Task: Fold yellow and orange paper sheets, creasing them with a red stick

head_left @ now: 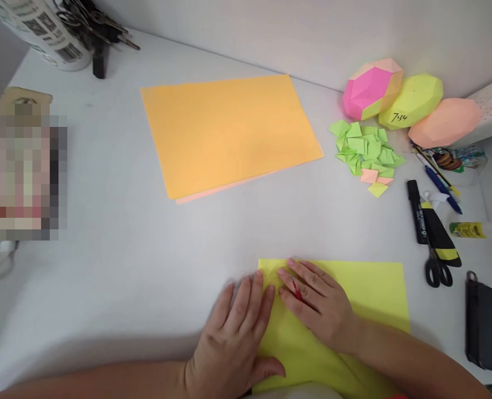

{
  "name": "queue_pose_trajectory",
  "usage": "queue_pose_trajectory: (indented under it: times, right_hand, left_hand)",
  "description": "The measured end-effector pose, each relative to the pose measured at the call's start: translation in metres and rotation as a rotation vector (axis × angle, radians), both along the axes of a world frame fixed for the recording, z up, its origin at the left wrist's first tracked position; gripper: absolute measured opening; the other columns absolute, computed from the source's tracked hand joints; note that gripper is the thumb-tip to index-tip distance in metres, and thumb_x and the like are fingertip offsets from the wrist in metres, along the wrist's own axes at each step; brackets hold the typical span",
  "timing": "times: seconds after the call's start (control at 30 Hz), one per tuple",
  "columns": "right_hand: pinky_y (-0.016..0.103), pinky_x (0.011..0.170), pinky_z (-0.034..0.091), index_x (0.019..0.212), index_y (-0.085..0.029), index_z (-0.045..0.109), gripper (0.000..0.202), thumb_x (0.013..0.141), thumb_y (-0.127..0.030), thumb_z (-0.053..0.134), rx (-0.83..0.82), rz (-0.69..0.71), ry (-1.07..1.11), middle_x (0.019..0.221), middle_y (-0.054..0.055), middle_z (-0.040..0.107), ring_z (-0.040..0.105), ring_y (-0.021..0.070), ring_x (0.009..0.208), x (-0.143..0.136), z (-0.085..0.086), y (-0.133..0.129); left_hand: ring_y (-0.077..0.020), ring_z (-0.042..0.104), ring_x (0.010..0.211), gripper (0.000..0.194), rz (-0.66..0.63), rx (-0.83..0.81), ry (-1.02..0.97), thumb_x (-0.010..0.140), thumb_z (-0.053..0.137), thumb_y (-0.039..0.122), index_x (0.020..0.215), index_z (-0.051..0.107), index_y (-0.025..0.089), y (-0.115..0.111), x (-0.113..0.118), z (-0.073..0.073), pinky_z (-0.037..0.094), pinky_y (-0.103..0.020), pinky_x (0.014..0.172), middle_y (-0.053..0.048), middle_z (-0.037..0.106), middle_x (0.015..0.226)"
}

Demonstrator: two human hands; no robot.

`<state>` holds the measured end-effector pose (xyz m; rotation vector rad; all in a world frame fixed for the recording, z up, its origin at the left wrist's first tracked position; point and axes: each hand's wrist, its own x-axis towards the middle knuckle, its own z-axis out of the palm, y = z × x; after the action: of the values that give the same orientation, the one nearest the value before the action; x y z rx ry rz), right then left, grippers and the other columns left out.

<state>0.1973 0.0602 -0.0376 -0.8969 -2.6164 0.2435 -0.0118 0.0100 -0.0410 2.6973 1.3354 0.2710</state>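
Note:
A yellow sheet of paper (379, 293) lies on the table in front of me. My left hand (235, 338) rests flat along its left edge, fingers stretched and holding nothing, with the thumb on the paper. Across from it, my right hand (324, 305) presses its fingertips on the sheet near the top left corner. Tucked between the fingers of that hand is a slim red tool with a thin pointed tip (296, 288); its other end is hidden under the hand. The lower part of the sheet runs out of view by my body.
Farther back lie an orange sheet (233, 136) over a pink one, small folded green papers (366, 147) and faceted paper shapes (412, 102). At the right are a black marker (416, 210), scissors (435, 269) and a black phone-like case (484, 324). Keys (98, 27) lie back left.

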Motion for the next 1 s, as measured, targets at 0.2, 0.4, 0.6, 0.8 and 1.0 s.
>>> queue_pose_trajectory:
  times: [0.2,0.4,0.6,0.8,1.0]
  right_hand:
    - [0.042,0.103,0.05,0.102,-0.016,0.067,0.023,0.094,-0.011,0.045,-0.025,-0.013,0.029,0.121,0.008,0.066,0.047,0.0237,0.13,0.0,0.0,0.002]
    - [0.043,0.102,0.05,0.101,-0.013,0.066,0.022,0.091,-0.007,0.048,-0.025,-0.009,0.066,0.116,0.01,0.068,0.049,0.0246,0.128,0.0,-0.004,0.001]
    - [0.045,0.101,0.051,0.1,-0.011,0.065,0.018,0.087,-0.004,0.054,-0.004,0.019,0.088,0.114,0.012,0.069,0.051,0.0264,0.126,0.0,-0.005,0.003]
    - [0.044,0.101,0.052,0.099,-0.013,0.064,0.018,0.088,-0.005,0.053,0.039,0.023,0.103,0.113,0.012,0.07,0.051,0.0253,0.126,0.001,-0.007,0.004]
    - [0.045,0.1,0.052,0.101,-0.013,0.063,0.018,0.089,-0.005,0.052,0.056,0.042,0.106,0.114,0.013,0.069,0.052,0.0256,0.125,0.002,-0.009,0.004]
  left_hand:
    - [-0.0301,0.044,0.119,0.049,-0.121,-0.114,-0.005,0.095,0.037,0.045,0.122,0.06,0.011,0.031,-0.023,0.008,0.029,-0.045,0.103,-0.012,0.056,0.127]
    - [-0.0222,0.045,0.118,0.047,-0.391,-0.111,-0.147,0.092,0.029,0.005,0.124,0.058,0.023,0.08,-0.056,0.002,0.035,-0.04,0.1,-0.001,0.057,0.13]
    - [-0.0263,0.047,0.122,0.039,-0.497,0.011,-0.163,0.091,0.035,0.005,0.116,0.062,0.017,0.088,-0.056,0.003,0.039,-0.044,0.098,-0.007,0.06,0.127]
    - [-0.0276,0.041,0.129,0.043,-0.506,0.003,-0.176,0.089,0.036,0.002,0.122,0.058,0.018,0.084,-0.061,-0.009,0.036,-0.046,0.102,-0.006,0.056,0.134]
    - [-0.0292,0.042,0.129,0.04,-0.51,0.024,-0.194,0.09,0.038,0.003,0.121,0.058,0.018,0.084,-0.062,-0.014,0.036,-0.047,0.101,-0.008,0.056,0.132]
